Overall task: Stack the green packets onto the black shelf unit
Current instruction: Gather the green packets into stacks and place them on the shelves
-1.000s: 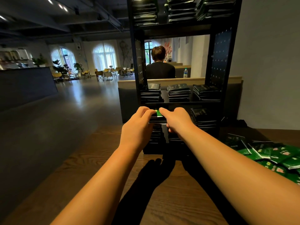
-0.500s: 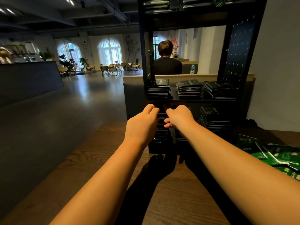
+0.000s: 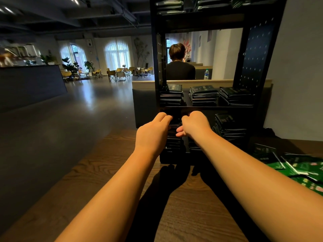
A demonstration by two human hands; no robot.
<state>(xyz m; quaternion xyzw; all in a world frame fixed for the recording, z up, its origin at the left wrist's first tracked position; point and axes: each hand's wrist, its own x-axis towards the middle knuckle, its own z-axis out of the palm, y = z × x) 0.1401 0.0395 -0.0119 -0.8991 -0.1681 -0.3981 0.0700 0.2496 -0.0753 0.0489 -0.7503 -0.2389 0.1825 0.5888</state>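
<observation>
Wooden table (image 3: 104, 172), dark brown with strong grain, fills the near ground from 4 to 8 o'clock; both forearms cast shadows on it.

Black shelf unit (image 3: 253, 58) stands on the table's far edge at 1 o'clock, with perforated side panels; dark piles of packets on every level in view.

Left hand (image 3: 153, 133) at the bottom level, fingers straight and pressed together, tips against the stack (image 3: 173, 135) there; right hand (image 3: 194, 124) just beside it, fingers bent at the knuckles, thumb pointing at the stack; tips lost in shadow, cannot tell whether they pinch a packet.

Loose green packets (image 3: 305, 168) lie heaped on the table at 4 o'clock, well apart from the hands.

Room: glossy grey floor (image 3: 70, 110) running off toward 10 o'clock; dark counter (image 3: 29, 81) at 9 o'clock; arched windows (image 3: 117, 55) with sheer curtains at 11 o'clock, yellow chairs (image 3: 113, 74) and potted plants (image 3: 70, 65) below them; plain wall (image 3: 297, 75) at 3 o'clock; through the shelf's open back, a seated person (image 3: 180, 67) facing away, water bottle (image 3: 206, 74) near them.
</observation>
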